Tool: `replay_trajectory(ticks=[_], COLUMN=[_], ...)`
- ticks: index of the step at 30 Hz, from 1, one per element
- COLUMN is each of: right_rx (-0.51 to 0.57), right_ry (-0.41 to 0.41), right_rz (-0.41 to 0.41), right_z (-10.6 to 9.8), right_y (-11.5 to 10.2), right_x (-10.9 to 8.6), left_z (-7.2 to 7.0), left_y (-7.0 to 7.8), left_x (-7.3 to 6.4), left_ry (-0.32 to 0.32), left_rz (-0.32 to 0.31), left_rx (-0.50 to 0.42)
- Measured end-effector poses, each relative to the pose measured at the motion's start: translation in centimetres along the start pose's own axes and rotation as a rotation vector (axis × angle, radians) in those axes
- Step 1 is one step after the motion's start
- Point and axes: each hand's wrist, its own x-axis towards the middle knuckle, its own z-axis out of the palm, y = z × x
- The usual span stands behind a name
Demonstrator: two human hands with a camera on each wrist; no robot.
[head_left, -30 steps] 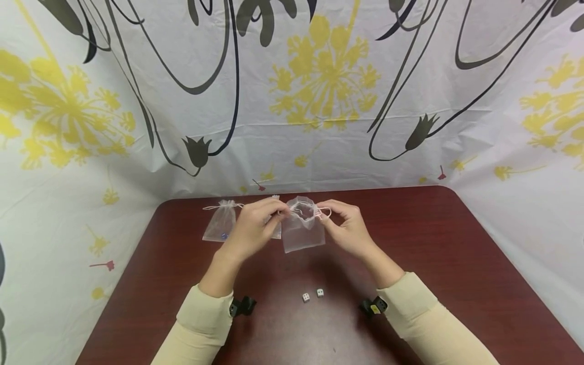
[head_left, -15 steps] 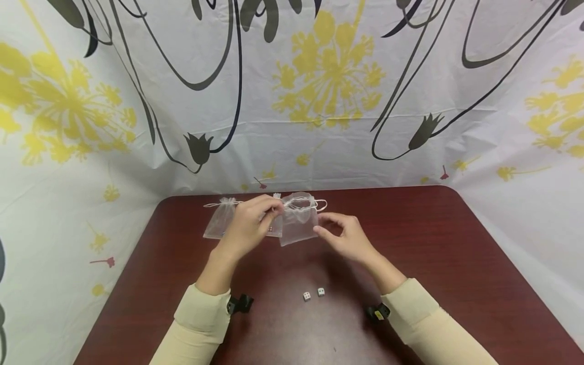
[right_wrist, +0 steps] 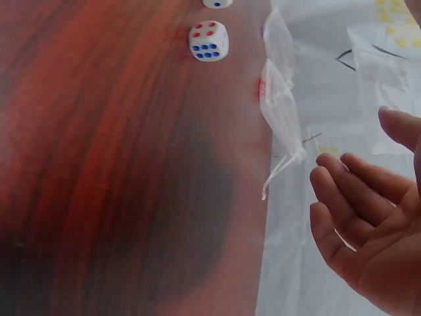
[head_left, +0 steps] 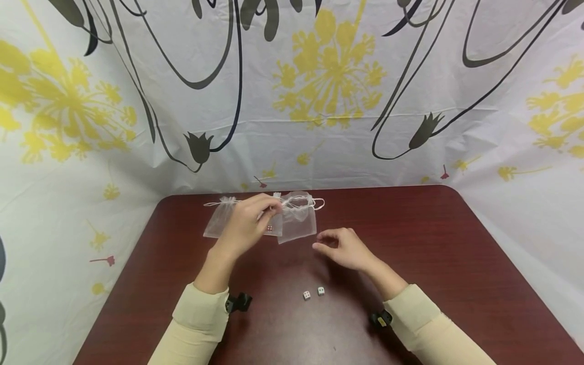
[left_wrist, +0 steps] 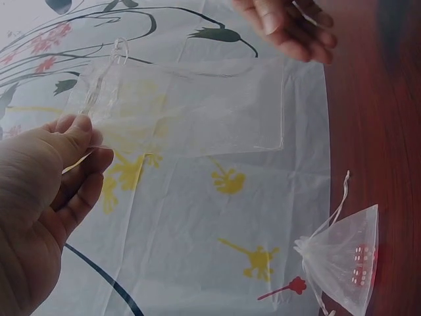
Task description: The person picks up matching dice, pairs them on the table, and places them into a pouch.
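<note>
My left hand (head_left: 248, 220) pinches the top edge of a sheer white drawstring pouch (head_left: 298, 223) between thumb and fingers. In the left wrist view the pouch (left_wrist: 197, 105) hangs flat and see-through, with a cord loop at its mouth. My right hand (head_left: 347, 248) holds nothing; its fingers are loosely bent, just right of and below the pouch. Two white dice lie on the table in front of the hands, one die (head_left: 306, 295) on the left and another die (head_left: 321, 291) beside it. The right wrist view shows red and blue pips on the nearer die (right_wrist: 209, 41).
Behind my left hand lie two tied sheer pouches, the left pouch (head_left: 219, 220) partly covered by the hand. The other tied pouch (left_wrist: 348, 257) has red dice inside. A patterned cloth (head_left: 292, 152) hangs along the back edge of the dark red table (head_left: 438, 243).
My right hand has let go of the pouch's cord and moved down toward the dice. The left hand keeps its hold on the pouch, which has shifted slightly left.
</note>
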Motion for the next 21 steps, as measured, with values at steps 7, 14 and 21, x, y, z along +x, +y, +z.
replay_trajectory(ticks=[7,14,21], right_rx=[-0.025,-0.036,-0.144], right_ry=[-0.117,-0.134,-0.162], right_rz=[-0.092,-0.196,-0.303], right_z=[1.1,2.1,2.7], right_y=[0.1,-0.1,-0.2], right_x=[-0.8,-1.4,-2.0], left_z=[-0.2,-0.1,-0.1], left_y=[-0.1,0.0,0.0], left_x=[-0.1,-0.2,-0.2], left_ry=[0.004,-0.007,-0.026], left_rz=[-0.001,-0.006,-0.012], left_rx=[-0.002,0.016,0.003])
